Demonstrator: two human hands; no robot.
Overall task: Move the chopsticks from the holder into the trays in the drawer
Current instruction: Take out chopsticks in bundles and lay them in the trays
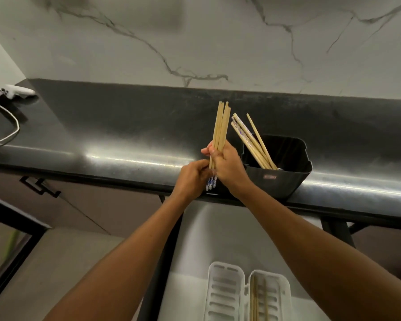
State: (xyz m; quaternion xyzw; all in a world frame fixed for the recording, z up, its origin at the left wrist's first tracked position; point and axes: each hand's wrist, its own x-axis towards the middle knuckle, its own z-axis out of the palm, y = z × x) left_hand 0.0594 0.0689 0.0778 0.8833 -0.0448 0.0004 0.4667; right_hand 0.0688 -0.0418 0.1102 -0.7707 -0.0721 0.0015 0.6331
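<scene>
My right hand [227, 166] grips a bundle of several bamboo chopsticks [221, 126], held upright above the counter edge, their blue-patterned ends poking out below. My left hand [192, 178] pinches the lower part of the same bundle. Just to the right stands the black holder [294, 181] on the counter, with several more chopsticks [250, 140] leaning out of it to the upper left. Below, in the open drawer, lie two white slotted trays: the left tray [225, 295] looks empty, the right tray [280, 297] holds a few chopsticks.
The dark countertop [125, 126] runs across the view under a marble wall. A white controller [19, 91] and a white cable [9, 126] lie at the far left. A cabinet handle [41, 186] sticks out below the counter at left.
</scene>
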